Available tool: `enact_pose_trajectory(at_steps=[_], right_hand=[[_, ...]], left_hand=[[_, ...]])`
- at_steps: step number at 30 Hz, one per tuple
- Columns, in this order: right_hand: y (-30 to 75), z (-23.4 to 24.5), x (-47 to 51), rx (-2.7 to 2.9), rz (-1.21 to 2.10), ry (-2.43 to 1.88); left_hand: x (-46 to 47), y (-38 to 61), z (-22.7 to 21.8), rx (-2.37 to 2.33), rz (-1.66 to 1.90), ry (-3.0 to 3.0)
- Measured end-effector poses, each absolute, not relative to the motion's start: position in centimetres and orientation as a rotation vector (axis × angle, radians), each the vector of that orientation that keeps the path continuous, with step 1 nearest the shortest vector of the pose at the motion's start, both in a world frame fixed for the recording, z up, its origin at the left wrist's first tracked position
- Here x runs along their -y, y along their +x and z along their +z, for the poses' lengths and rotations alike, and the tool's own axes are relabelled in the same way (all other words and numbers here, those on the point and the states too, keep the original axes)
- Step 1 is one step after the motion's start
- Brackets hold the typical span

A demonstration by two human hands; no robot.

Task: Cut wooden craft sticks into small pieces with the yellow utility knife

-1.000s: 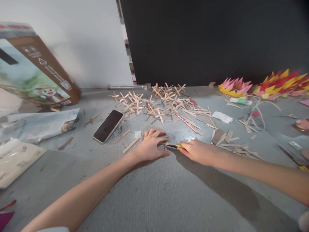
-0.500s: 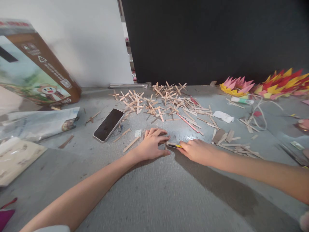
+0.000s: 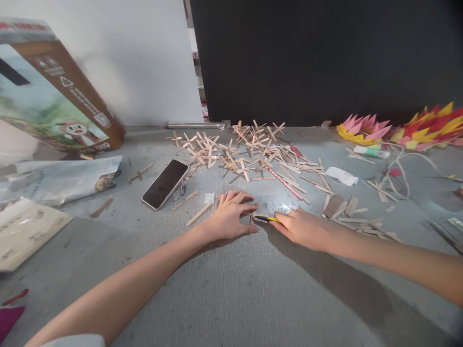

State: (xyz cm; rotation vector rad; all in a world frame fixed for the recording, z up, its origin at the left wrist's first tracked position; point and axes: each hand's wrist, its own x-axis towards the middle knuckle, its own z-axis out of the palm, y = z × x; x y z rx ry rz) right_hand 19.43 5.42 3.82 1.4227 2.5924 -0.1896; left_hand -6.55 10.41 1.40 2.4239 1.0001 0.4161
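My left hand [image 3: 235, 214] rests on the grey tabletop. Its fingers and thumb curve around a short wooden craft stick [image 3: 251, 219], pressing it down, though the fingers partly hide it. From the right, my right hand [image 3: 302, 229] grips a slim tool with a dark tip and a yellow-and-black handle [image 3: 268, 219]; its exact kind is too small to make out. The tool's tip is at the stick, between my two hands. Beside my left hand lie a loose craft stick [image 3: 198, 214] and a small pale square [image 3: 209, 198].
Crossed craft sticks [image 3: 246, 149] are heaped at the back, with more loose sticks [image 3: 356, 219] at right. A phone [image 3: 165, 184], a brown box [image 3: 77, 101] and plastic packets [image 3: 65, 183] stand or lie left. Folded paper petals [image 3: 363, 129], a glue stick [image 3: 376, 152] and a white cable [image 3: 405, 178] lie right.
The view has shifted slightly, so the scene sits a little further right. Both hands keep nearly the same pose, with the tool's tip still at the craft stick.
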Motion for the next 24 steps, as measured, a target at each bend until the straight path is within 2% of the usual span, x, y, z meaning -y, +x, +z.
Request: enact_pose_trajectory(at_steps=[15, 24], right_hand=[[19.0, 3.83, -5.28, -2.604, -0.112, 1.384], [19.17, 4.05, -6.14, -2.57, -0.246, 1.399]], left_hand=[[-10.34, -6.64, 1.48, -0.999, 0.406, 2.427], [-10.44, -6.53, 1.24, -1.0, 0.42, 2.431]])
